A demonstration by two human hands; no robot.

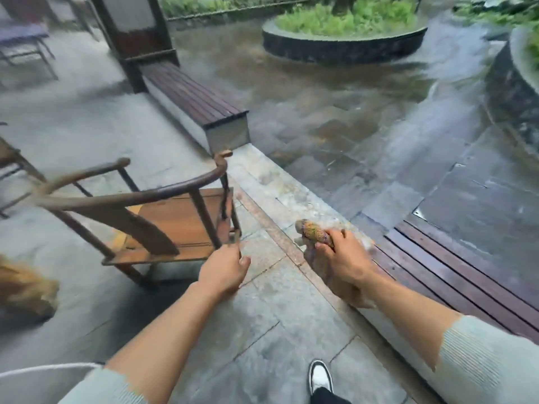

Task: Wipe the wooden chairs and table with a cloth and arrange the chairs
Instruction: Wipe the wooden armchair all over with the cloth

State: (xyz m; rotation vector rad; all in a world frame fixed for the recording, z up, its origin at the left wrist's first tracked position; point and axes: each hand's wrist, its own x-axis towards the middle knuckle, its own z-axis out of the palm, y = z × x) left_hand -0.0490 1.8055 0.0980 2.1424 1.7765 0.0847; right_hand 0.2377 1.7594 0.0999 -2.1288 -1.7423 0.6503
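Black-and-white sneaker [320,377] on grey stone paving [291,316]. Left hand [224,269], arm outstretched, fingers curled around the corner of the brown round-backed wooden chair [163,217] (chair tilted, motion-blurred). Right hand [339,262] clamps a bunched multicoloured speckled cloth [313,233] above the paving, just right of the chair. Dark slatted wooden bench [192,97] beyond; round stone planter [344,45] farthest.

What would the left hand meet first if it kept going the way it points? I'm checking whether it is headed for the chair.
Probably the wooden chair: the left hand points at its near seat corner and leg, already at or touching it; blur hides contact.
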